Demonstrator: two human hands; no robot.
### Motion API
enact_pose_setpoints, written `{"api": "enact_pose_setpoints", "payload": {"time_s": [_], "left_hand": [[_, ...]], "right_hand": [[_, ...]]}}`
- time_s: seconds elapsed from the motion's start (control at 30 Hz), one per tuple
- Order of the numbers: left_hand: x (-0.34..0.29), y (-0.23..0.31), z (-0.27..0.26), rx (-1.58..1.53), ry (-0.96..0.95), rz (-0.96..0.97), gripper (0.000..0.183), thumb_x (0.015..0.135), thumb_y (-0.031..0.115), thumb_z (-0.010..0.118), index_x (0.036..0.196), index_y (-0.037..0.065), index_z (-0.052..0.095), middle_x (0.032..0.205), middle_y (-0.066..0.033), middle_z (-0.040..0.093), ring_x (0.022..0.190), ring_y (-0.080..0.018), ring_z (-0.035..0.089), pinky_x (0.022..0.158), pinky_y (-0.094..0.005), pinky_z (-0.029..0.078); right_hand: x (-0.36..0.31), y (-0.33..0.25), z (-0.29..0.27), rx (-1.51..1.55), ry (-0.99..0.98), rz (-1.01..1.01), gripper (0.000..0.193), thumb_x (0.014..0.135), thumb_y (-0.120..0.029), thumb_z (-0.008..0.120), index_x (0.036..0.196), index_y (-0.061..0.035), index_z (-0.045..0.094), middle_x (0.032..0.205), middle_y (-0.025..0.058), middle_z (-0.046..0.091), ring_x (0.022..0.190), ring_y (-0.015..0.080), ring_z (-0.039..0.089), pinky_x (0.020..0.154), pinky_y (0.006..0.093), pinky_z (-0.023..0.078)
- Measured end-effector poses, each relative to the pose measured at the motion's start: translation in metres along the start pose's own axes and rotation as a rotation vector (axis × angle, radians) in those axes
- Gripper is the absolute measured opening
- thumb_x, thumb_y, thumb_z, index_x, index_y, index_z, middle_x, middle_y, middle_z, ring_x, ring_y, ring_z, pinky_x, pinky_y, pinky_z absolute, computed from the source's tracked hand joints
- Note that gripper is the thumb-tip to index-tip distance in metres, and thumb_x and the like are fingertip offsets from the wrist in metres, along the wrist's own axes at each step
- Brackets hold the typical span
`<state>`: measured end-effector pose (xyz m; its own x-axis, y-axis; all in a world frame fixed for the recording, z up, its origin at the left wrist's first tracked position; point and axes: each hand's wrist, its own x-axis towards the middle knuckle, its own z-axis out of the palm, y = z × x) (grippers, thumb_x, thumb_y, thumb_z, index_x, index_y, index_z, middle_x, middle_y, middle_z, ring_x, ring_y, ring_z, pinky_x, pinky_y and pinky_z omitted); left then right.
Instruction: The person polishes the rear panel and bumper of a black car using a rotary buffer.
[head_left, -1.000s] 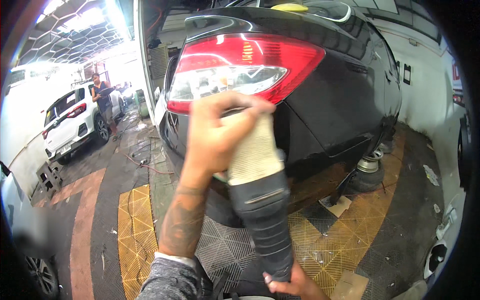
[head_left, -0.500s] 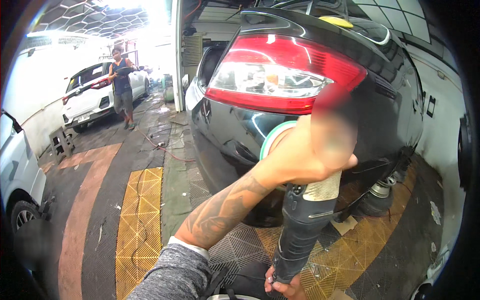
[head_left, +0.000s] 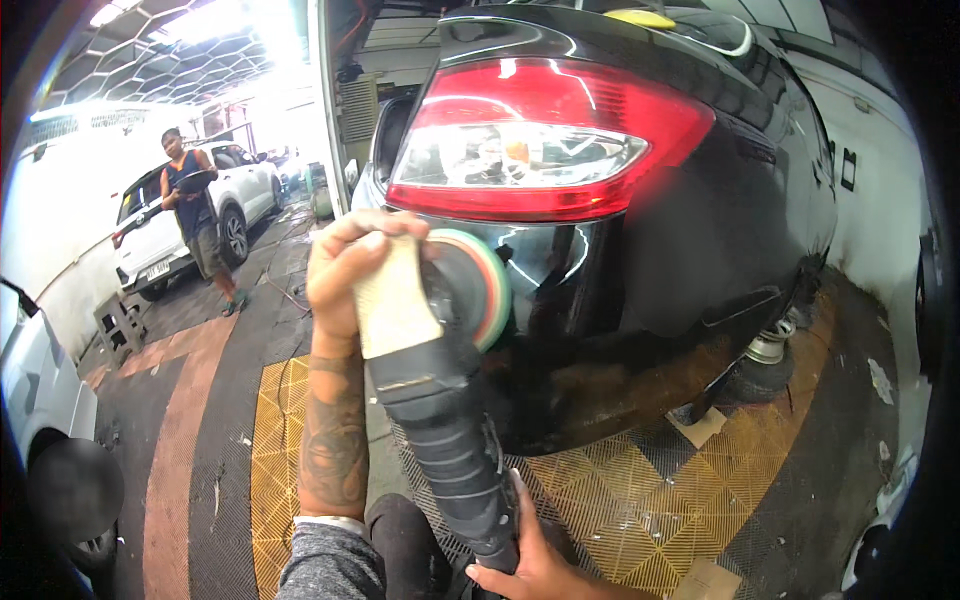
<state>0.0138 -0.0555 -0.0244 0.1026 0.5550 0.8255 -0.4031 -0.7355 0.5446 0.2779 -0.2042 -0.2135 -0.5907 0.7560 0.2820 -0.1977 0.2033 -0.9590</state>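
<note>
I hold a black handheld polishing machine (head_left: 445, 430) upright in front of me. My left hand (head_left: 345, 265) grips its taped, cream-coloured head from above. My right hand (head_left: 535, 565) holds the lower end of its body at the bottom of the picture. Its round pad (head_left: 480, 290), with green and orange rims, presses against the glossy black rear corner of a car (head_left: 680, 260), just below the red and clear tail light (head_left: 540, 150).
A person stands beside a white car (head_left: 195, 215) at the far left. Yellow and black grid floor tiles (head_left: 640, 490) lie under the black car. A jack stand (head_left: 765, 355) sits beneath its side. Part of another pale car (head_left: 40, 390) is at the left edge.
The polisher has shifted left and its pad now shows against the car's corner below the tail light. My left hand moved left with the head. The view is sharper.
</note>
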Motion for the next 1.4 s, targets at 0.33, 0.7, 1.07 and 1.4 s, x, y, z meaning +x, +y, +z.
{"api": "enact_pose_setpoints", "payload": {"time_s": [0.33,0.7,1.07,1.4], "left_hand": [[0.008,-0.008,0.053,0.013,-0.041,-0.006,0.021,0.085,0.009,0.054,0.099,-0.005,0.063,0.101,-0.0251,0.067,0.09,-0.0338,0.067,0.084,-0.0421,0.055],[0.036,-0.058,0.178,0.595,-0.194,0.238,0.019,0.08,0.016,0.065,0.085,0.0,0.073,0.079,-0.0132,0.073,0.073,-0.0207,0.071,0.071,-0.0315,0.055],[0.002,-0.035,0.13,0.447,-0.24,0.138,0.014,0.082,0.009,0.068,0.09,-0.001,0.072,0.089,-0.0118,0.074,0.082,-0.0175,0.071,0.077,-0.0301,0.054],[-0.019,-0.012,0.008,0.009,-0.06,0.072,0.021,0.083,0.008,0.059,0.099,-0.005,0.064,0.101,-0.0264,0.067,0.092,-0.0354,0.068,0.085,-0.0435,0.056]], "right_hand": [[-0.025,0.004,-0.024,-0.052,0.031,0.0,0.117,0.078,-0.027,0.076,0.155,0.0041,-0.007,0.16,0.0274,0.007,0.15,0.0357,0.01,0.12,0.043,0.012],[-0.068,0.065,-0.089,0.106,0.157,0.109,0.031,0.083,-0.01,0.07,0.108,0.0026,0.058,0.087,0.0103,0.066,0.078,0.0189,0.065,0.07,0.0344,0.054],[-0.056,0.105,-0.044,0.053,0.186,0.219,0.037,0.084,-0.018,0.069,0.114,-0.0034,0.053,0.094,0.0076,0.059,0.086,0.019,0.059,0.078,0.033,0.048],[0.006,0.033,0.001,-0.415,0.158,-0.145,0.094,0.082,-0.021,0.074,0.15,0.0067,0.016,0.14,0.0295,0.044,0.13,0.0353,0.047,0.109,0.0445,0.037]]}}
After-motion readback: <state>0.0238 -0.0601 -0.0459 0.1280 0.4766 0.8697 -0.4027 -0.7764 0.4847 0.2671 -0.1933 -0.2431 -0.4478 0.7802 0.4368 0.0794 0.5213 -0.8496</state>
